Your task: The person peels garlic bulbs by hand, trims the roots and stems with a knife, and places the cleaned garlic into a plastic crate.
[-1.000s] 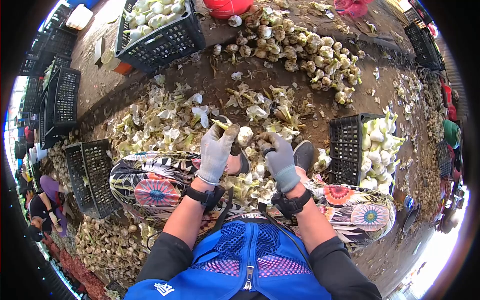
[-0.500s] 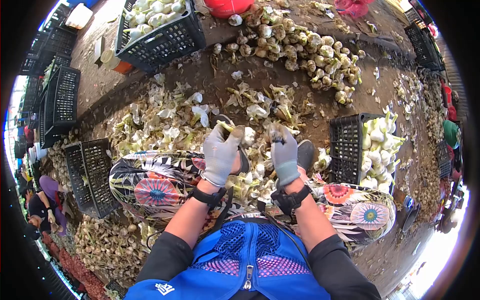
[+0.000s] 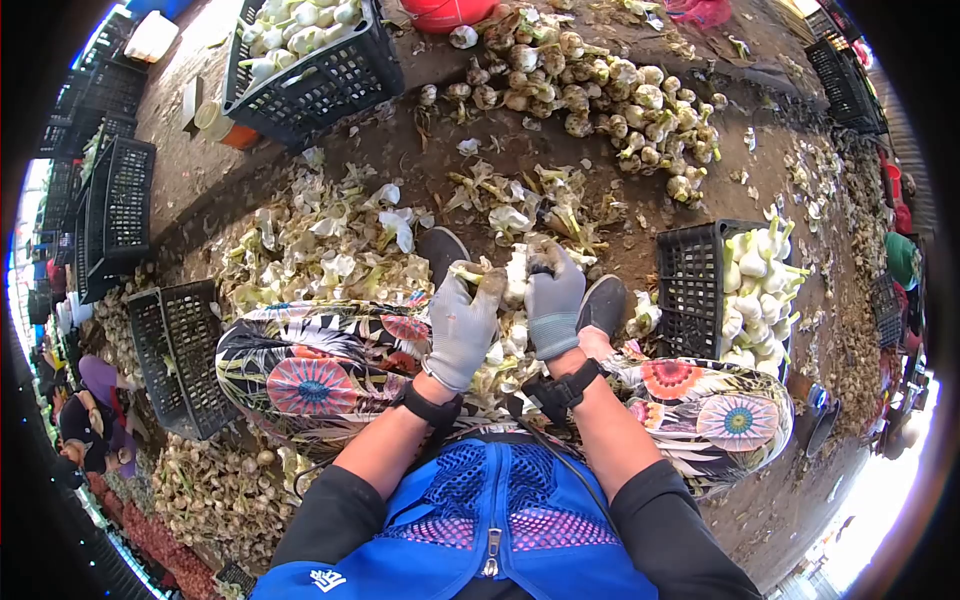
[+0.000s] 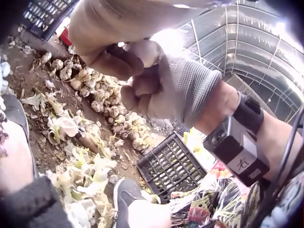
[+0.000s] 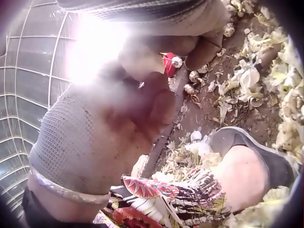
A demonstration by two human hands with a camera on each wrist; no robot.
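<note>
Both hands wear pale knit gloves with soiled fingers and meet in front of the person's knees. My left hand (image 3: 463, 325) grips a garlic bulb (image 3: 516, 272) by its stem, the white bulb facing right. My right hand (image 3: 555, 300) is at the bulb's other side, with its curled fingers and thumb pinching its surface. A dark band or small tool shows on the right fingers (image 3: 541, 268). In the left wrist view the bulb (image 4: 145, 52) lies between both gloves; the left palm hides part of it.
Peeled garlic fills a black crate (image 3: 690, 290) at the right and another crate (image 3: 315, 95) at the back left. An empty-looking crate (image 3: 180, 355) stands at the left. Unpeeled bulbs (image 3: 600, 95) lie heaped ahead. Loose skins (image 3: 320, 240) cover the ground around the shoes (image 3: 602, 305).
My right hand moved away from the bulb's side, then came back against it. My left hand has shifted right and slightly down with the garlic, and the hands are now closer together.
</note>
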